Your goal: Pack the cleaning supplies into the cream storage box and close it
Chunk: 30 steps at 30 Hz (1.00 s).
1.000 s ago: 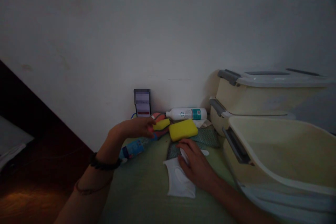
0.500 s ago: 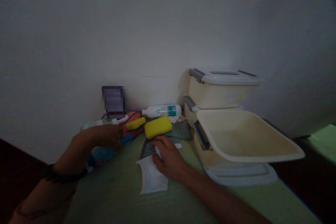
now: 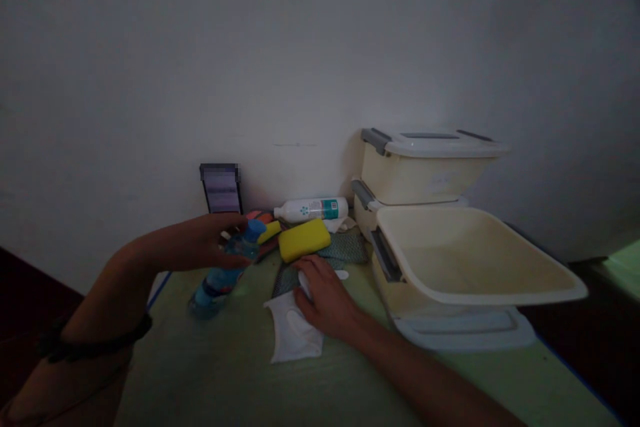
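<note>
My left hand (image 3: pixel 220 243) is wrapped around the upper part of a blue-tinted plastic bottle (image 3: pixel 219 285) with a blue cap. The bottle tilts, its cap to the upper right and its base near the table's left side. My right hand (image 3: pixel 320 293) lies with curled fingers over a white object (image 3: pixel 303 283), mostly hidden beneath the palm; I cannot tell its kind. Under and beside the thumb is a flat white cloth-like piece (image 3: pixel 295 333). A small white rounded end (image 3: pixel 342 275) shows past the knuckles. Just beyond the fingers sits a yellow sponge (image 3: pixel 304 240).
A white bottle (image 3: pixel 313 210) lies on its side by the wall, near a grey patterned cloth (image 3: pixel 345 248). At right stand stacked cream bins, an uncovered one (image 3: pixel 475 253) in front and a lidded one (image 3: pixel 420 177) above. A pale lid (image 3: pixel 465 332) lies below. A dark-framed device (image 3: pixel 223 190) leans at the wall.
My left hand has picked up the blue-capped bottle from the pile at left and brought it rightward and more upright. My right hand stays on the white object.
</note>
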Each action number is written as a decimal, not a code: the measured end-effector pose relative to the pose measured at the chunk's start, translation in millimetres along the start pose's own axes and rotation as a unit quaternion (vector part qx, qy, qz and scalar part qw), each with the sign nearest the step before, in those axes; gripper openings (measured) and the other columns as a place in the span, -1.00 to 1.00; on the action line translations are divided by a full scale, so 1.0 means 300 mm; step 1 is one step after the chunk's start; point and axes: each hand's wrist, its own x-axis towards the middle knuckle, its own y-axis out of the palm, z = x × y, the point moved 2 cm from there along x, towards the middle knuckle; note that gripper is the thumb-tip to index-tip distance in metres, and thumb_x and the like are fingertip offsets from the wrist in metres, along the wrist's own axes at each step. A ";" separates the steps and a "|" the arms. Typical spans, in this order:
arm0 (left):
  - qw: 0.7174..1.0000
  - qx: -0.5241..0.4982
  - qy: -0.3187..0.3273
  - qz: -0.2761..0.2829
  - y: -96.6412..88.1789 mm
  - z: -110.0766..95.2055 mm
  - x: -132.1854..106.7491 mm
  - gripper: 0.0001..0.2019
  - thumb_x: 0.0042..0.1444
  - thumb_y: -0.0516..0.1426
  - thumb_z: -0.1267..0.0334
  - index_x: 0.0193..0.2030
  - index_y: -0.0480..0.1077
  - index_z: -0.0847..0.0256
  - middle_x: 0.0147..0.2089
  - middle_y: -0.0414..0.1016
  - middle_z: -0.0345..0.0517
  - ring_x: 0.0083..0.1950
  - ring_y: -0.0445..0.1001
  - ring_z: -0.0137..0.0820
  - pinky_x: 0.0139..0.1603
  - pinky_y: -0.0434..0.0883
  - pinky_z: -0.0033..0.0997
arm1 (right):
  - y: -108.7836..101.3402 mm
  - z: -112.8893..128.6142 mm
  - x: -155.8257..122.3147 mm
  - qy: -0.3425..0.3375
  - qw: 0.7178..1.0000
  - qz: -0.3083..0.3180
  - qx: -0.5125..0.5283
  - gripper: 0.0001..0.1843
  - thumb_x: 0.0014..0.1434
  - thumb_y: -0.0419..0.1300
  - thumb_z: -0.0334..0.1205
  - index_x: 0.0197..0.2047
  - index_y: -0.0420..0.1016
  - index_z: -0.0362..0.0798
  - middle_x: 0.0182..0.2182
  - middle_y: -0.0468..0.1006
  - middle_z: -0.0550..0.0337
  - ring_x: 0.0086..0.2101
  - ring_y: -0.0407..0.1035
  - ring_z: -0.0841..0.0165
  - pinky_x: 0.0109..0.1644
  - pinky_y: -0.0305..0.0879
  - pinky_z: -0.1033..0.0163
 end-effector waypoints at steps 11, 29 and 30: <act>0.999 0.003 0.040 0.005 -0.004 -0.029 0.004 -0.58 -0.03 0.23 0.04 -0.06 0.37 0.19 -0.11 0.48 -0.09 -0.10 0.46 -0.27 -0.11 0.39 -0.36 | 0.020 -0.015 -0.005 0.013 1.000 -0.012 0.001 -0.43 0.13 0.04 -0.37 0.21 0.08 -0.32 0.00 0.35 -0.20 0.02 0.22 0.15 0.15 0.19 -0.04; 0.988 0.108 -0.105 -0.017 -0.057 0.146 -0.029 -0.46 0.02 0.11 0.18 0.17 0.25 0.32 0.23 0.28 0.19 0.23 0.26 -0.14 0.22 0.16 -0.18 | 0.030 -0.028 -0.013 -0.002 1.000 -0.010 0.001 -0.46 0.15 0.03 -0.38 0.20 0.08 -0.17 -0.02 0.37 -0.14 0.01 0.27 0.14 0.11 0.23 -0.10; 0.987 0.115 -0.113 -0.021 -0.059 0.157 -0.030 -0.47 0.03 0.09 0.17 0.16 0.26 0.33 0.23 0.29 0.21 0.23 0.26 -0.12 0.22 0.17 -0.16 | 0.030 -0.027 -0.013 -0.004 1.000 -0.012 0.001 -0.46 0.15 0.03 -0.38 0.21 0.07 -0.15 -0.02 0.37 -0.14 0.01 0.27 0.14 0.11 0.24 -0.10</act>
